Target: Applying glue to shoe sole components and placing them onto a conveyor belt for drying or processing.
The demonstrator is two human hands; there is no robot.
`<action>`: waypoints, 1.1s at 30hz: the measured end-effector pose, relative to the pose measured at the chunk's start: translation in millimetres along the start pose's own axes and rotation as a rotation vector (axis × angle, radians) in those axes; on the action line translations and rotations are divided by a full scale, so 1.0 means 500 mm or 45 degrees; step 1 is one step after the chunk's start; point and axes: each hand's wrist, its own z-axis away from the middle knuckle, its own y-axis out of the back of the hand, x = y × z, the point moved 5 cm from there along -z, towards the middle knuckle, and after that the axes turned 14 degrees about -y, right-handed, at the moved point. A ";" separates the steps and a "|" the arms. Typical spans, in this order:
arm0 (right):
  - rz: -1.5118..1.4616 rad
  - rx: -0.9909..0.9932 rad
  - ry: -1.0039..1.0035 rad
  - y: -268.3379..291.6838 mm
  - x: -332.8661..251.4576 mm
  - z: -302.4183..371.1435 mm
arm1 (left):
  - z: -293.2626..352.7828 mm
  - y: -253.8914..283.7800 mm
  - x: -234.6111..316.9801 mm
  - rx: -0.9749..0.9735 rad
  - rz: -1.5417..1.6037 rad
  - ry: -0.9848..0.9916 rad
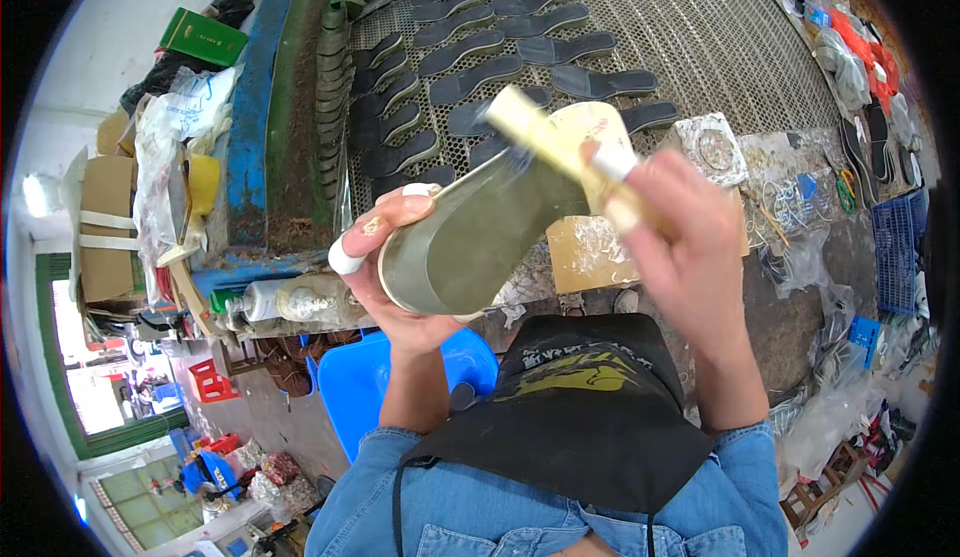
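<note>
My left hand (402, 327) holds an olive-green shoe sole (465, 242) with a cream rim, tilted in front of my chest. Its fingers wrap round the near rounded end, and white tape covers some fingertips. My right hand (690, 232), also with taped fingers, is closed on a pale yellow flat brush (545, 137). The brush is smeared by motion and lies across the far part of the sole; whether its tip touches the surface I cannot tell. Beyond the brush shows a cream piece (600, 122) with faint red marks, partly covered by it.
Several dark soles (475, 77) lie in rows on a metal mesh conveyor (690, 47). A glue-stained tan board (590, 262) and a white crusted block (712, 147) sit near my right hand. Plastic bottles (300, 300) stand at left above a blue stool (345, 397). Scissors (846, 192) lie at right.
</note>
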 end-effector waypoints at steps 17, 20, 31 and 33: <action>-0.132 0.219 -0.309 -0.055 0.221 -0.085 | -0.075 0.076 -0.152 -0.529 -0.536 0.303; -0.341 0.038 -0.529 -0.116 0.282 -0.078 | -0.117 0.105 -0.256 -0.846 -0.809 0.104; -0.178 -0.132 -1.103 -0.260 0.391 -0.152 | -0.222 0.288 -0.982 -1.296 -1.308 -0.139; -0.150 -0.082 -1.161 -0.276 0.417 -0.177 | -0.226 0.334 -1.107 -1.349 -1.441 -0.083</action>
